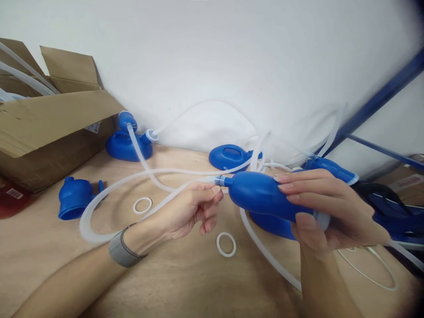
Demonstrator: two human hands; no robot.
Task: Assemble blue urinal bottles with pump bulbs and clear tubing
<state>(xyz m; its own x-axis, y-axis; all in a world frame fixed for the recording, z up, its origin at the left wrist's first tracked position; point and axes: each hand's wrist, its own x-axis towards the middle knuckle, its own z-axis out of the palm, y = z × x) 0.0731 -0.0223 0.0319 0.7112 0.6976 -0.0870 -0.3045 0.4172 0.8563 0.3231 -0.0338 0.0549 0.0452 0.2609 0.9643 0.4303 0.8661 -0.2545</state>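
1. A left hand (198, 205) is pinching the tube end (219, 180) at the narrow neck of a blue plastic piece (265, 192), thumb and forefinger closed together, other fingers curling loosely.
2. A right hand (334, 210) is gripping the wide end of that blue piece, which is hanging level above a wooden table (185, 282), fingers over it and thumb underneath.
3. Two white rings (226, 244) are lying flat on the table, near the left hand.
4. A blue bottle (129, 145) is standing beside an open cardboard box (59, 119), at the table's far left.
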